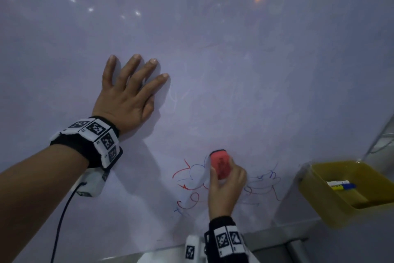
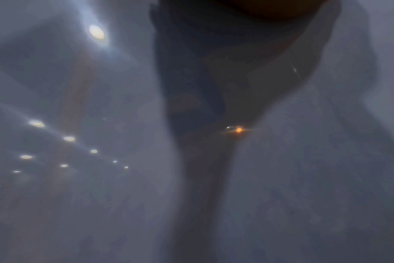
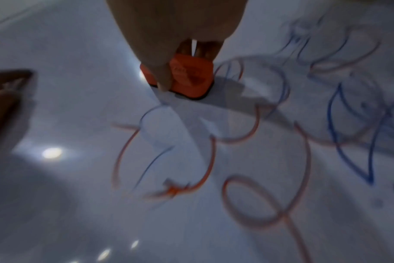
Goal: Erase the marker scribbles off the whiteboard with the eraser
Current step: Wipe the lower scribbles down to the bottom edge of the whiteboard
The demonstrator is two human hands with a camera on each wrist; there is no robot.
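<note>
A large whiteboard (image 1: pixel 234 60) fills the head view. Red and blue marker scribbles (image 1: pixel 187 186) cover its lower middle, with more blue loops (image 1: pixel 264 183) to the right. My right hand (image 1: pixel 226 188) grips a red eraser (image 1: pixel 220 165) with a dark pad, pressed flat on the board over the scribbles. In the right wrist view the eraser (image 3: pixel 189 80) sits above a wiped streak among the red scribbles (image 3: pixel 247 199). My left hand (image 1: pixel 130 94) lies flat on the board at upper left, fingers spread and straight. The left wrist view shows only the blurred board (image 2: pixel 79 178).
A yellow tray (image 1: pixel 315 201) hangs at the board's right edge and holds a blue and yellow marker (image 1: pixel 341 185). The board's bottom frame (image 1: pixel 266 239) runs under my right wrist. A black cable (image 1: pixel 61 220) hangs from my left wrist camera.
</note>
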